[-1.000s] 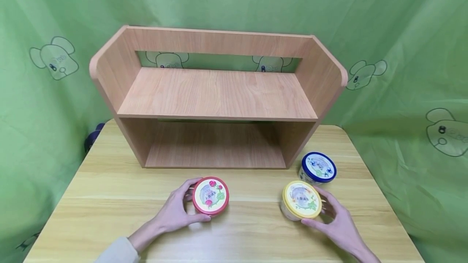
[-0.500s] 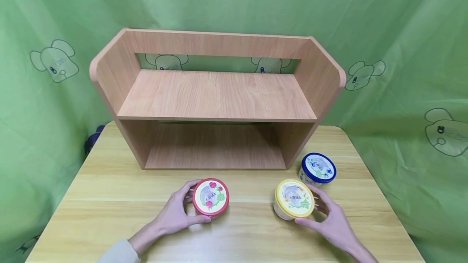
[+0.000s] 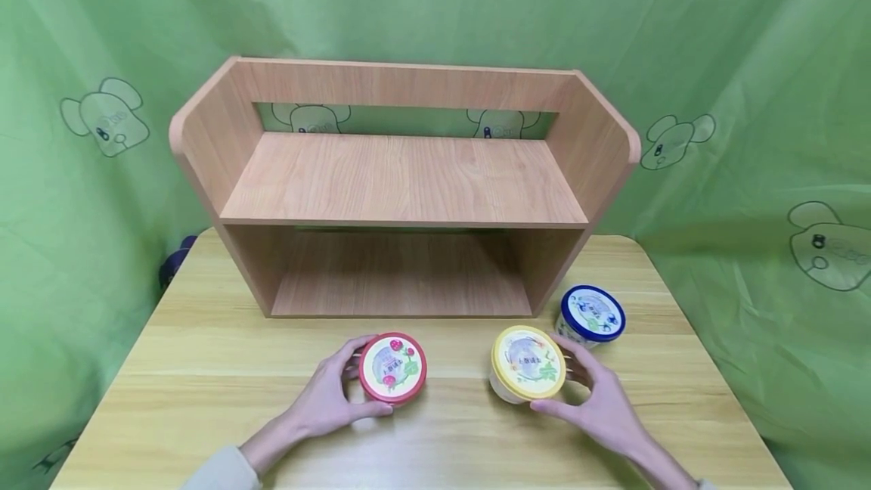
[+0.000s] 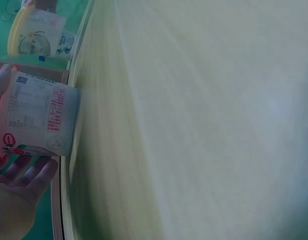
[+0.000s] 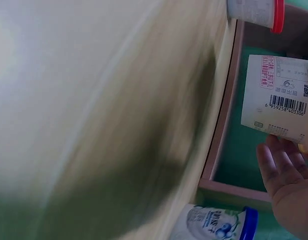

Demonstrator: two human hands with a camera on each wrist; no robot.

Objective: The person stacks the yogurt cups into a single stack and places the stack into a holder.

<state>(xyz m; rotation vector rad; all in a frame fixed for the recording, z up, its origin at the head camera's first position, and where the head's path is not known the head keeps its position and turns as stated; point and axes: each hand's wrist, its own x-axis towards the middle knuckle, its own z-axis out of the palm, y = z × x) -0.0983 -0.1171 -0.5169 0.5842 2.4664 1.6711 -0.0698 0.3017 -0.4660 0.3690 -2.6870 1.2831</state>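
Pale wood makes up the table (image 3: 204, 369), and on it, toward the near edge, stand three small lidded tubs in front of a two-tier wooden shelf (image 3: 404, 180) that sits along the far edge. The left hand (image 3: 325, 398) grips the red-lidded tub (image 3: 392, 367), which stands just left of the middle of the near edge; its fingers curl round the tub's left side, with the thumb at the near side and the fingertips at the far side. The left wrist view shows the same tub (image 4: 36, 120) resting on the table with the palm (image 4: 16, 197) close beside its wall. The right hand (image 3: 599, 407) holds the yellow-lidded tub (image 3: 528, 363), right of the middle; its thumb lies at the near side and its fingers curl round the right and far side. In the right wrist view this tub (image 5: 279, 97) seems lifted clear of the table surface, with the fingers (image 5: 281, 165) beside its wall. The blue-lidded tub (image 3: 590, 314) stands untouched just beyond the right hand, near the shelf's right foot and close to the yellow-lidded one. Both levels of the shelf are bare wood. Green cloth (image 3: 748, 59) printed with cartoon bears hangs behind and beside the table.
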